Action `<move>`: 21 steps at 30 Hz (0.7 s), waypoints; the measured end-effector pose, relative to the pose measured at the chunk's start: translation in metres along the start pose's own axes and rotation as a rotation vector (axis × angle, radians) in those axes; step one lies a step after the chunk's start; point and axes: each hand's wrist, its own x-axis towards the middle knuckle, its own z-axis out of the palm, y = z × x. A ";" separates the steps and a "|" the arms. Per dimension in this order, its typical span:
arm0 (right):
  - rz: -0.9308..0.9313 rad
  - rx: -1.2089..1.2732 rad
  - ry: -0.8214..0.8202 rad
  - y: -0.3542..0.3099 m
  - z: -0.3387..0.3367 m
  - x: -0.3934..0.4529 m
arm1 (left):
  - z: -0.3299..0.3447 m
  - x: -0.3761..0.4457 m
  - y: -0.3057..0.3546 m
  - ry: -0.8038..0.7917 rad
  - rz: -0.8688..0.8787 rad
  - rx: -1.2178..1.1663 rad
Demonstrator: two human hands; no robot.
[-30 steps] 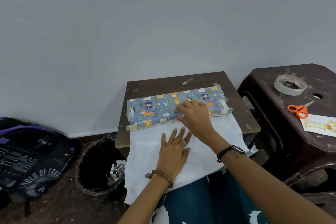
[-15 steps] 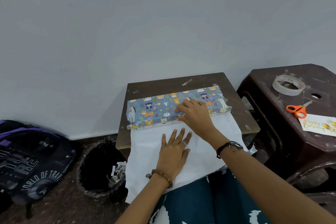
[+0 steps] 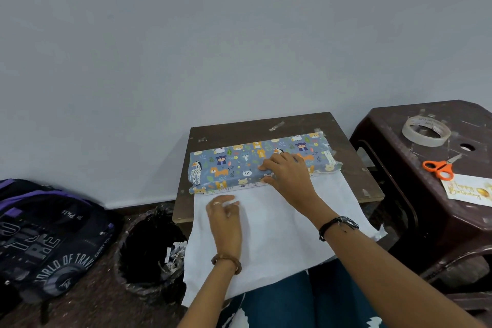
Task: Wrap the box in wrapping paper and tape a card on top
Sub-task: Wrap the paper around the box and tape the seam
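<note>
While the right hand (image 3: 288,176) presses flat on the half-covered box (image 3: 239,168), the left hand (image 3: 225,217), pinching the wrapping paper (image 3: 279,234), should pull it taut and square.

Box (image 3: 239,168) lay on small brown table (image 3: 356,181), its top covered w/ blue animal-print wrapping paper (image 3: 266,234), white underside spread toward the person's lap. Right hand (image 3: 288,172) pressed on box's near edge, fingers fairly straight. Left hand (image 3: 225,217) curled, pinching the white paper near box. On dark stool (image 3: 399,168) at right: tape roll (image 3: 426,130), orange scissors (image 3: 439,168), birthday card (image 3: 468,190). Backpack (image 3: 45,234) & black-lined bin (image 3: 151,253) on floor at left.
</note>
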 end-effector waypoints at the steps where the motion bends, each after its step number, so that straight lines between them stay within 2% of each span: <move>1: 0.004 0.000 -0.001 0.000 0.000 0.000 | -0.001 0.004 0.002 0.024 -0.061 -0.047; 4: 0.011 0.004 -0.009 0.001 0.002 -0.001 | -0.003 0.008 0.004 -0.012 -0.116 -0.047; 10: 0.005 0.012 -0.017 0.001 0.002 -0.001 | -0.006 0.012 0.000 -0.067 -0.059 0.005; 16: 0.002 -0.006 -0.018 0.001 0.002 -0.001 | -0.002 0.008 0.014 -0.140 -0.163 0.022; 21: 0.001 -0.005 -0.018 0.000 0.004 -0.002 | -0.004 0.007 0.018 -0.192 -0.170 -0.010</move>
